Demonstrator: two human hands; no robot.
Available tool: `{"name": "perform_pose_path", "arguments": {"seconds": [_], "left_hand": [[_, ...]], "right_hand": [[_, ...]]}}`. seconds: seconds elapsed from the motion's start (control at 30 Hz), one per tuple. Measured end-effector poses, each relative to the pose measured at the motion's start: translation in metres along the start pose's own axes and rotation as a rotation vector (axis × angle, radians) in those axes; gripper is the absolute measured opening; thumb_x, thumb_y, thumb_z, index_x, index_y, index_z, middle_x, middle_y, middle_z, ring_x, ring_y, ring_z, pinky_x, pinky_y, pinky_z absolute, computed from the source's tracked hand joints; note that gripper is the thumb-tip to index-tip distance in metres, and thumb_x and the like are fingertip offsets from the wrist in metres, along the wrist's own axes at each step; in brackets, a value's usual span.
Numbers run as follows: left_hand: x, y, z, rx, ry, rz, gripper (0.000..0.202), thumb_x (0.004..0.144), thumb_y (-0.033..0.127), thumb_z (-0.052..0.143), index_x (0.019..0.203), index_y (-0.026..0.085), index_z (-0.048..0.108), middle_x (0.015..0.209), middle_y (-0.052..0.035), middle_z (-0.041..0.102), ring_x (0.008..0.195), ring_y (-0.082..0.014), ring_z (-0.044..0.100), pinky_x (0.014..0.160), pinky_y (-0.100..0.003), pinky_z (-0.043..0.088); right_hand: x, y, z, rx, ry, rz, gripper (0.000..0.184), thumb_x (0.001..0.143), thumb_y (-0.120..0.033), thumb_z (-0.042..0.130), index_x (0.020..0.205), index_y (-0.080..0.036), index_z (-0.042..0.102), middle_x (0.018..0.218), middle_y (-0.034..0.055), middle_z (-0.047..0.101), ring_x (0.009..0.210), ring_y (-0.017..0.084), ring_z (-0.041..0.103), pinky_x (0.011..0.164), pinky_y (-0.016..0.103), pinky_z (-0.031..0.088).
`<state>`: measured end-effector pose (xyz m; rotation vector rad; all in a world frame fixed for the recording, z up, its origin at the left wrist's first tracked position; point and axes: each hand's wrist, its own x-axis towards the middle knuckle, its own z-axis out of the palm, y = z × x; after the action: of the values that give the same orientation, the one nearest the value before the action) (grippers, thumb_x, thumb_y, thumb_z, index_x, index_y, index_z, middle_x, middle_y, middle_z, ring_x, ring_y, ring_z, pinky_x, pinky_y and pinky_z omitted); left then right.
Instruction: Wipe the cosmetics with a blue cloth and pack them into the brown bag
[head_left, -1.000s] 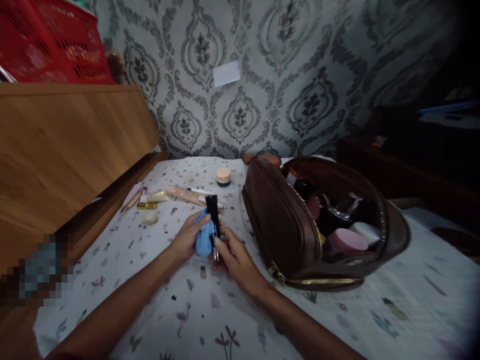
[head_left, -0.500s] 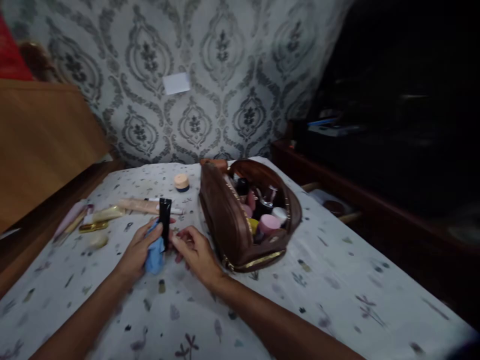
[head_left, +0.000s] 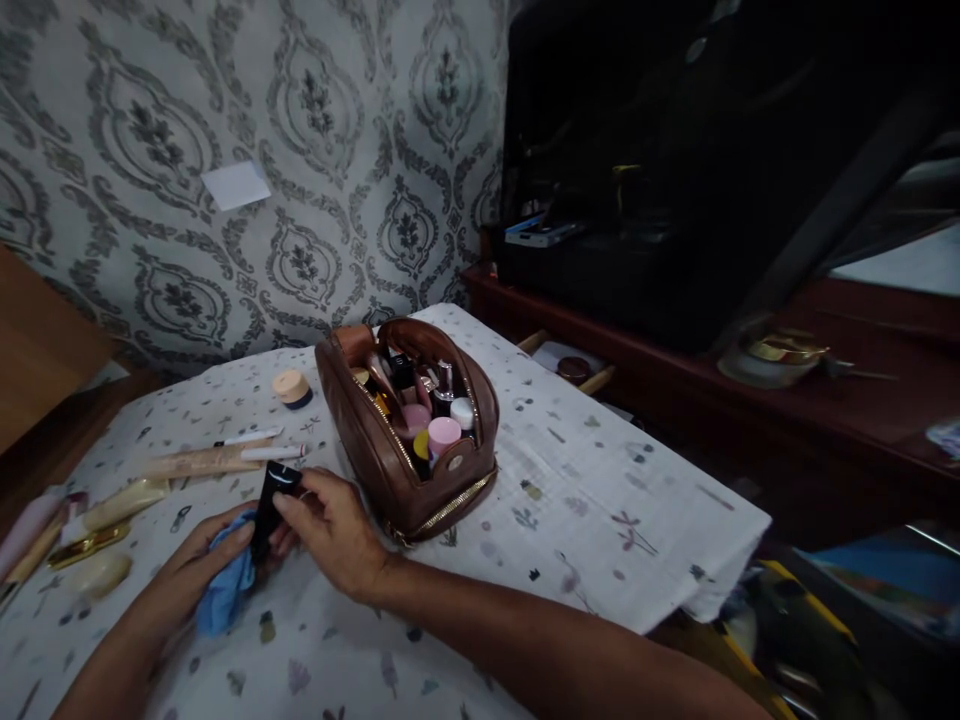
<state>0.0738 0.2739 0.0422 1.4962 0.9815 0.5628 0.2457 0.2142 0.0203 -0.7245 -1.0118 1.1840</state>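
My left hand (head_left: 184,570) is closed around a crumpled blue cloth (head_left: 227,582), with its thumb up against a black squeeze tube (head_left: 271,505). My right hand (head_left: 341,535) pinches the same tube from the right, thumb on its front and fingers behind. The tube stands tilted, its flat end up; its lower end is hidden by the hands and cloth. Just beyond my right hand stands an unzipped brown cosmetics bag (head_left: 367,425), full of bottles and jars, including a pink-lidded jar (head_left: 444,434).
Left on the patterned tablecloth (head_left: 600,530) lie several tubes and sticks, a gold tube (head_left: 88,546) and a pale round item (head_left: 103,576). A peach-lidded jar (head_left: 291,388) stands behind them. On the right are an open drawer (head_left: 566,362) and a dark red cabinet (head_left: 847,370).
The view has swung to the right, so the bag and hands appear further left. My right hand, beside the tube before, now grips it; the tube leans more.
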Motion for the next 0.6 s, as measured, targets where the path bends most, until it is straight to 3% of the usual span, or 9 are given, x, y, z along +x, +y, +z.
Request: {"name": "perform_pose_path", "arguments": {"seconds": [0.13, 0.27, 0.43, 0.6], "left_hand": [[-0.001, 0.001, 0.0, -0.134, 0.049, -0.061, 0.03, 0.069, 0.041, 0.081, 0.09, 0.02, 0.074, 0.061, -0.0001, 0.065, 0.051, -0.0154, 0.058, 0.048, -0.023, 0.043], [0.001, -0.001, -0.001, -0.185, 0.186, -0.075, 0.052, 0.058, 0.05, 0.087, 0.093, 0.015, 0.071, 0.047, 0.0017, 0.056, 0.039, -0.0107, 0.046, 0.039, -0.019, 0.034], [0.004, 0.001, -0.002, -0.148, 0.344, -0.093, 0.063, 0.052, 0.06, 0.086, 0.091, 0.014, 0.068, 0.047, 0.0008, 0.059, 0.038, -0.0123, 0.048, 0.037, -0.02, 0.036], [0.007, 0.008, 0.0, -0.216, 0.322, -0.009, 0.056, 0.054, 0.062, 0.084, 0.076, 0.014, 0.064, 0.043, 0.0023, 0.056, 0.033, -0.01, 0.044, 0.033, -0.018, 0.031]], "right_hand": [[0.003, -0.005, 0.0, 0.06, 0.07, -0.088, 0.04, 0.084, -0.059, 0.06, 0.085, -0.02, 0.051, 0.072, -0.0028, 0.056, 0.057, 0.01, 0.06, 0.055, 0.021, 0.052], [0.003, -0.009, -0.001, 0.039, 0.071, -0.099, 0.035, 0.085, -0.054, 0.06, 0.09, -0.02, 0.053, 0.074, -0.0018, 0.057, 0.063, 0.012, 0.062, 0.057, 0.022, 0.053], [0.001, -0.016, -0.003, -0.079, 0.137, -0.12, 0.027, 0.088, -0.047, 0.058, 0.096, -0.021, 0.056, 0.079, -0.0018, 0.056, 0.065, 0.011, 0.057, 0.051, 0.018, 0.045], [0.001, -0.016, -0.002, -0.111, 0.093, -0.123, 0.025, 0.092, -0.045, 0.053, 0.093, -0.02, 0.055, 0.075, -0.0028, 0.053, 0.059, 0.008, 0.053, 0.05, 0.018, 0.042]]}}
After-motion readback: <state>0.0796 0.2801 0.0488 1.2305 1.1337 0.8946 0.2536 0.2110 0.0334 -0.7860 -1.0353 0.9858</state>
